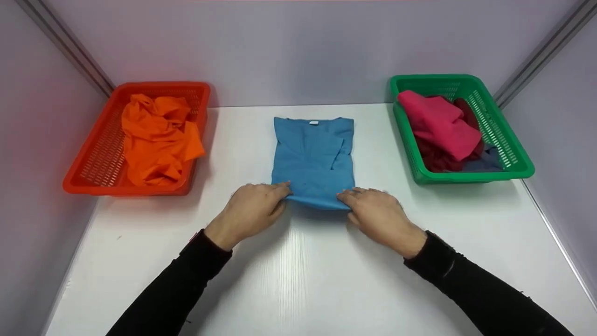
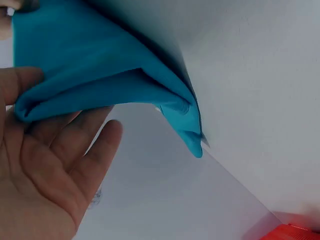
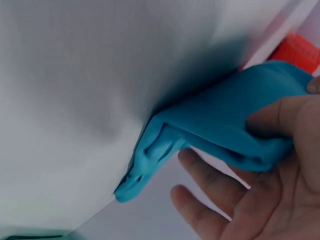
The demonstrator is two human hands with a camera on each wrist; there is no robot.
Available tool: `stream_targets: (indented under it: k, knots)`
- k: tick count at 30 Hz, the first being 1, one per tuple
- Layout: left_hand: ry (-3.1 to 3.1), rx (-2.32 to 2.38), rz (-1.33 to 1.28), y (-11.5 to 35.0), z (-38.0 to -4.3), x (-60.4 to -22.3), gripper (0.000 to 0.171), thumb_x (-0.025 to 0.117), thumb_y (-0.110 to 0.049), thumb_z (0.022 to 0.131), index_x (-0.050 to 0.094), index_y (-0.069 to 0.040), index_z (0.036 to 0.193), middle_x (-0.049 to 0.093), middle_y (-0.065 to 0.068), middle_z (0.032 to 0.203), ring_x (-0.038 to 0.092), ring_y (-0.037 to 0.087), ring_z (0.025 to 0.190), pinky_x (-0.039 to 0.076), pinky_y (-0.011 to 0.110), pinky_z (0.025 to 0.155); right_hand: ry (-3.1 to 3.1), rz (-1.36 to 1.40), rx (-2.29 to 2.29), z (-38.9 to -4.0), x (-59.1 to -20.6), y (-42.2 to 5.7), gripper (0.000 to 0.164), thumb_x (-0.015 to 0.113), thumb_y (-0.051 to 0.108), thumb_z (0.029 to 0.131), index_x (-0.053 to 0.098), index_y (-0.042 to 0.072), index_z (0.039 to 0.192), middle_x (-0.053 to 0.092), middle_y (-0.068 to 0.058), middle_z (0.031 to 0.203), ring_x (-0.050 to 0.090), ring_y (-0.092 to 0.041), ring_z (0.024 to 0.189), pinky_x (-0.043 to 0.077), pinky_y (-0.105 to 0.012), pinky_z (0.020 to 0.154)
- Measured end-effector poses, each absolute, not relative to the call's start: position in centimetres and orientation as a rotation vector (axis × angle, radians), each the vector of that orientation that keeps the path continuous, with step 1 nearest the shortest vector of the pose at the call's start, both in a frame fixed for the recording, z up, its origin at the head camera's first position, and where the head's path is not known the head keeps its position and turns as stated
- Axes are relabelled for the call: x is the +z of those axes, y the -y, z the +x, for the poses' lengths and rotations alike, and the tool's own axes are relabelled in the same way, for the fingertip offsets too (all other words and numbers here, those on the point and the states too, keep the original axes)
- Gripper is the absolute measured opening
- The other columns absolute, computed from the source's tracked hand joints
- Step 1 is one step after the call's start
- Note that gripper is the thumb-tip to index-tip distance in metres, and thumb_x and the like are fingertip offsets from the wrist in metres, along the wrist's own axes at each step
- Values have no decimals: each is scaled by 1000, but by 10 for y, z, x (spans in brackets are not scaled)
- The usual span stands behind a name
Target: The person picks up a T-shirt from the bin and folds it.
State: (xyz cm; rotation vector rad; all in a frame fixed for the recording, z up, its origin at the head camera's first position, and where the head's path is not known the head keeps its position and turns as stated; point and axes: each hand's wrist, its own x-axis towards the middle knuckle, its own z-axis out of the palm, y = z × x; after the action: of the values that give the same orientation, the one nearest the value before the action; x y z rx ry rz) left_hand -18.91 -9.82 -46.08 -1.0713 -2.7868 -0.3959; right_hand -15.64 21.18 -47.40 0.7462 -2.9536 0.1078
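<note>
A blue shirt (image 1: 312, 158) lies folded into a rectangle in the middle of the white table, its neck and small white label at the far end. At its near left corner my left hand (image 1: 252, 207) pinches the hem between thumb and fingers. The right hand (image 1: 380, 214) pinches the near right corner in the same way. Both wrist views show the held end of the shirt (image 2: 90, 55) raised off the table, with its layers hanging in a fold. The thumb of the right hand (image 3: 275, 195) presses on the cloth while the other fingers lie on the opposite side.
An orange-red basket (image 1: 77, 184) at the back left holds a crumpled orange garment (image 1: 156, 140). A green basket (image 1: 520, 161) at the back right has pink cloth (image 1: 440, 121), dark red cloth and grey-blue cloth in it. Pale walls (image 1: 298, 51) enclose the table's back and sides.
</note>
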Motion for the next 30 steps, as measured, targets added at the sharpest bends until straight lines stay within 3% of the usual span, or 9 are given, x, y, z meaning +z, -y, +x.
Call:
stream_targets:
  k: [3,6,10,14,18,22,26,30]
  knots:
    - [2740,-509,-966,102,-193,-455,23,61,-18,104,72,-15,125,82,2,101,75,16,76,62,33,65,2948,664,315,-167,-463,-222,29,66,14,98,74,18,125,81,-1,112,77,-20,94,65,-42,74]
    - [2725,-659,-871,106,-196,-448,19,63,-21,105,70,-19,123,78,-2,89,59,11,64,51,26,59,2894,635,539,-176,-452,-232,23,68,17,101,74,20,123,81,0,110,77,-17,96,65,-41,80]
    - [2707,-959,-814,111,-199,-438,20,63,-27,107,70,-24,125,79,-5,111,67,9,80,58,26,71,2797,707,860,-184,-443,-242,21,69,17,103,72,22,123,79,4,117,75,-13,108,64,-40,94]
    - [2664,-1273,-820,113,-202,-429,20,60,-33,108,68,-29,126,75,-8,125,73,12,103,66,34,85,2737,787,1106,-187,-434,-246,21,66,18,105,71,26,124,77,9,120,73,-7,110,64,-36,95]
    - [2674,-1356,-797,113,-208,-428,20,58,-36,109,67,-31,126,75,-7,122,72,13,102,65,36,87,2718,784,1200,-194,-432,-245,16,64,26,106,68,23,121,76,6,109,71,-9,95,62,-27,83]
    - [2757,-1294,-706,111,-223,-436,22,59,-37,109,65,-29,128,74,-3,109,68,17,90,59,34,79,2745,667,1237,-211,-440,-241,20,64,35,106,64,20,120,70,0,93,62,-16,78,50,-24,67]
    - [2847,-1200,-624,105,-241,-449,33,62,-32,107,57,-25,139,70,4,106,64,21,82,55,32,71,2852,507,1190,-233,-451,-236,28,65,38,105,60,21,128,62,-4,84,56,-19,71,46,-26,65]
    - [2902,-1119,-574,101,-258,-461,40,64,-24,106,54,-21,145,69,7,116,67,21,84,58,31,70,2949,427,1123,-254,-463,-231,32,65,35,106,57,20,133,63,-7,92,56,-20,73,46,-30,66]
